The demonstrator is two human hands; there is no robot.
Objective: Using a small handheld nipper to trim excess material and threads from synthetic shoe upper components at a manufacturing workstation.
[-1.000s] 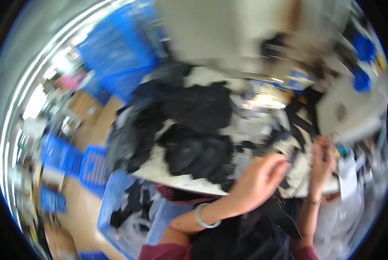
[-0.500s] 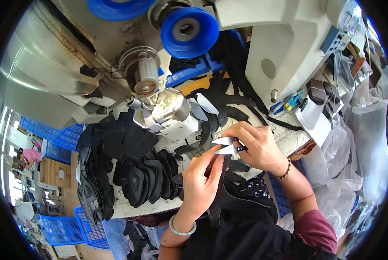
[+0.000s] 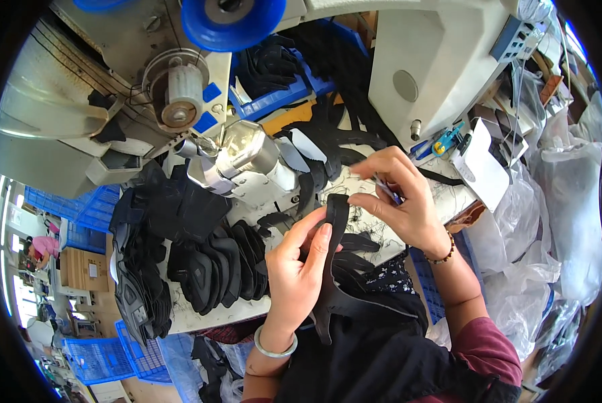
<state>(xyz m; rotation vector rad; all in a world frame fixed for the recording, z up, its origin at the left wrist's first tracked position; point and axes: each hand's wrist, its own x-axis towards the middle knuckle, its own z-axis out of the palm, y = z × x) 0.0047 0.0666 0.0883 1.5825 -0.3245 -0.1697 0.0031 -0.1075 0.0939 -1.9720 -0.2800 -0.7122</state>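
Observation:
A black curved shoe piece (image 3: 344,303) is pinched between the thumb and fingers of my left hand (image 3: 294,272), its narrow strap end pointing up. Just right of that end is my right hand (image 3: 408,205), thumb and forefinger spread near the strap tip. A pair of thread snips (image 3: 387,191) is tucked inside the right hand's curled fingers; only part of the blades and dark handle shows. Left of my hands, several stacked black shoe pieces (image 3: 207,275) lie on the white table. More black curved pieces (image 3: 358,252) lie behind the held one.
A sewing machine (image 3: 240,158) with a blue hand wheel (image 3: 234,20) rises over the table. Behind it is a blue bin (image 3: 274,101) of black pieces. Clear plastic bags (image 3: 509,269) hang at right; blue crates (image 3: 96,356) stand at lower left, where a person sits far off.
My right hand has drawn the snips back from the strap end into its palm and spread its thumb and forefinger. The left hand still holds the piece. The whole view has shifted slightly.

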